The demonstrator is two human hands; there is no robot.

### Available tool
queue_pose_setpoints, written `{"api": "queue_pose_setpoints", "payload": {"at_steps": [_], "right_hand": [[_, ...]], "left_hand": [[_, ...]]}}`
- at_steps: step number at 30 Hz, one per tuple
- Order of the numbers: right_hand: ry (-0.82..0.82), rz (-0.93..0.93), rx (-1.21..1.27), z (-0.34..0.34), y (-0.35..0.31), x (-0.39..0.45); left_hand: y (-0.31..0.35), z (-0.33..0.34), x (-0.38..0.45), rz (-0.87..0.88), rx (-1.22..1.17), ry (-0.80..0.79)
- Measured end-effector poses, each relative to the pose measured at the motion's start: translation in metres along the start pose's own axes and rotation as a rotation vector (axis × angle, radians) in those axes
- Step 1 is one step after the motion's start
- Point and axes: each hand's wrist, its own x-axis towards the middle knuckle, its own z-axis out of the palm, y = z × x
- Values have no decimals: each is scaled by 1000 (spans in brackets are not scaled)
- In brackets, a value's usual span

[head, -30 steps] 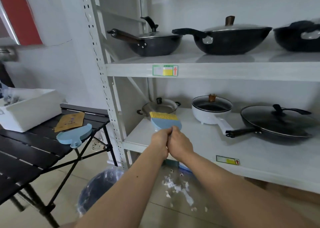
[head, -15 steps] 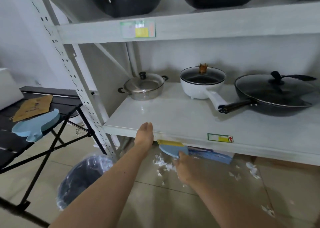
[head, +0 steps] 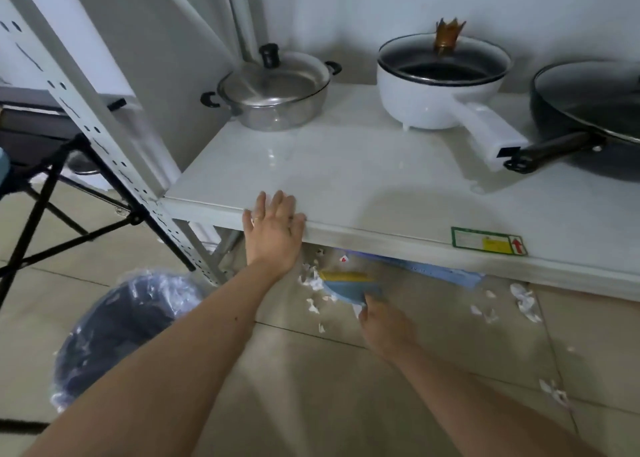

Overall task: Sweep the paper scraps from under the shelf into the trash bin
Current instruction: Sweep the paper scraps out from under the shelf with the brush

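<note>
My right hand [head: 386, 326] grips the handle of a small blue brush [head: 349, 285] with yellow bristles, held low at the floor under the white shelf [head: 398, 193]. My left hand [head: 273, 229] rests flat with straight fingers on the shelf's front edge. White paper scraps [head: 311, 281] lie on the tiles right beside the brush head; more scraps [head: 524, 300] are scattered to the right under the shelf edge. The trash bin [head: 121, 328], dark with a clear plastic liner, stands on the floor at lower left, beside my left forearm.
A steel lidded pot [head: 277, 92], a white saucepan [head: 440, 82] and a black frying pan [head: 588, 117] stand on the shelf. The perforated shelf post [head: 114, 144] slants down toward the bin. A black folding table's legs [head: 45, 214] are at the left. A blue flat object [head: 446, 273] lies under the shelf.
The view has dropped and come closer to the lower shelf. My left hand has spread flat on the shelf edge. My right hand has brought the brush down among the scraps.
</note>
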Motion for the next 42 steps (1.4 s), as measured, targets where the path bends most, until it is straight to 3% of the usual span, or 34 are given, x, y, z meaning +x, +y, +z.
{"api": "queue_pose_setpoints", "payload": {"at_steps": [4,13,18,22,32,37,42], "right_hand": [[32,22,40,16,3,34],[74,12,102,66,8,106],[80,-13,193,96,11,147],[50,-48,246,115,6,178],[157,-41,134,128,-19,249],[54,95,146,134,-26,274],[-51,48,59,143,-19,265]], "left_hand": [[-10,24,13,34,61,170],[-30,84,39,179,34,815],[-33,97,49,214,2,995],[-36,106,56,223,-34,1110],[-34,118,65,246,-111,1293],[-34,119,67,261,-127,1320],[-35,118,67,271,-127,1315]]}}
